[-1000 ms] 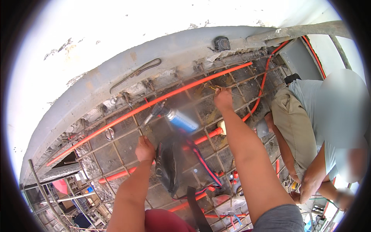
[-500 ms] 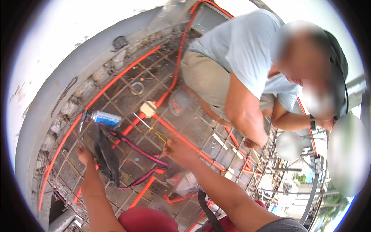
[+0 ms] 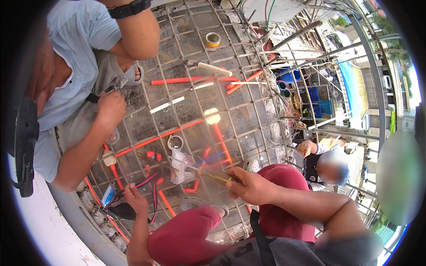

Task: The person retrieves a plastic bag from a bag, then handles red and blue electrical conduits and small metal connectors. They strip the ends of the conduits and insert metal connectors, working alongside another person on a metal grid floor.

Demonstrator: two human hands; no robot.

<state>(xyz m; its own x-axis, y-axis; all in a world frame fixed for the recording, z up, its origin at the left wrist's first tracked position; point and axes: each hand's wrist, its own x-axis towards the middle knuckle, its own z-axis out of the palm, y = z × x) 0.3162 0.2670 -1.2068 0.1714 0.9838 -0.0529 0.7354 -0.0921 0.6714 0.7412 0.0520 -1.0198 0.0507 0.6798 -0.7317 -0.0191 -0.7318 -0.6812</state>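
My right hand is closed around a thin tool with a yellow, wire-like bent handle and a pale straight shaft; it reaches over the rebar grid, its far end blurred. My left hand is closed, its fingertips at the dark strap with pink edges. That strap belongs to a black bag lying beside the hand. A blue-and-white can rests just left of the bag. Under the tool's shaft lies a clear plastic bag, with short orange fittings near it.
Orange conduits run under the rebar grid to cream junction boxes. A tape roll and white pipe pieces lie farther off. One co-worker crouches at left; another person's hand shows at right, by scaffold poles.
My view has swung right, so the co-worker now appears at left and a second person at right. The tool in my right hand now reaches over the clear bag.
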